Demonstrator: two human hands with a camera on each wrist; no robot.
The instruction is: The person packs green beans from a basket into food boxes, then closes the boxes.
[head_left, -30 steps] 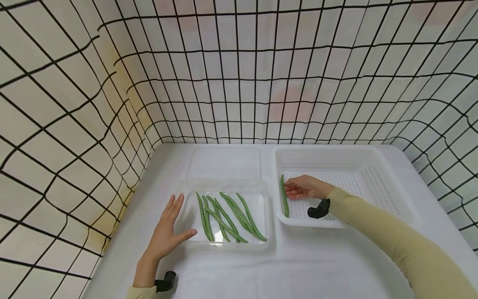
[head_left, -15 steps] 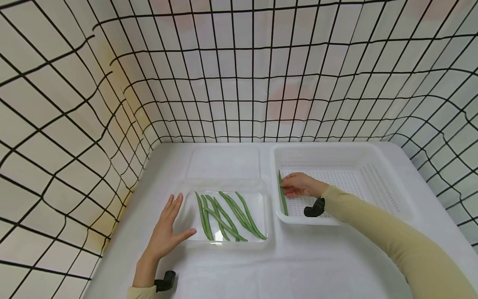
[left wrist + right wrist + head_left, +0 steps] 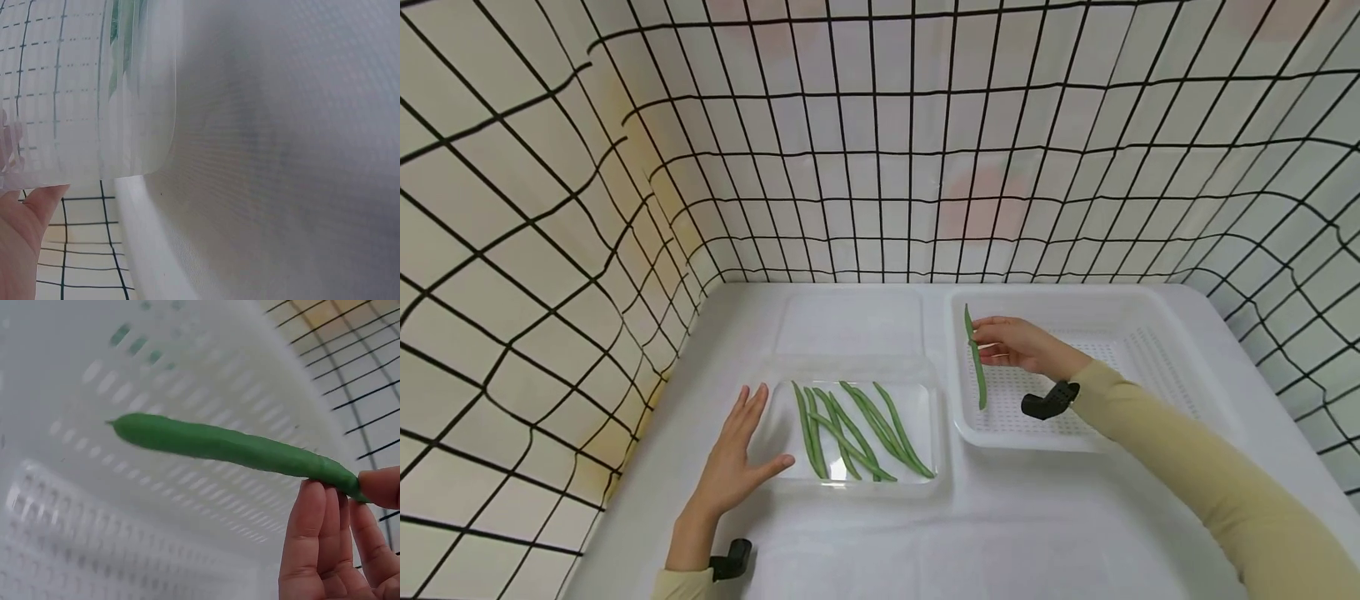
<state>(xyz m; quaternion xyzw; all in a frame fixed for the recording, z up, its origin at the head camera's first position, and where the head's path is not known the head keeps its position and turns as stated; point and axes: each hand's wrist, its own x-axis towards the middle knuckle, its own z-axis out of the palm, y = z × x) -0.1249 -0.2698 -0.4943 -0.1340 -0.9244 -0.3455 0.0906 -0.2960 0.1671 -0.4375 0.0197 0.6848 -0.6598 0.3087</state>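
My right hand (image 3: 1018,343) pinches one green bean (image 3: 976,358) between thumb and fingers, raised over the left side of a white perforated basket (image 3: 1075,444). In the right wrist view the bean (image 3: 219,444) points away from the fingertips, with the basket wall (image 3: 75,394) behind it. My left hand (image 3: 735,454) has its fingers extended and thumb spread at the left edge of a clear plastic container (image 3: 934,417). Several green beans (image 3: 850,433) lie inside that container, some crossing. In the left wrist view, the left hand (image 3: 25,228) is partly behind the clear container (image 3: 75,144).
A flat translucent lid (image 3: 850,323) lies behind the clear container. A black wire grid (image 3: 880,158) stands along the back and both sides of the white-covered table (image 3: 910,550). The basket is to the right of the container.
The right hand has taken hold of the bean by the basket's left wall and lifted it from the basket floor. The left hand keeps its place.
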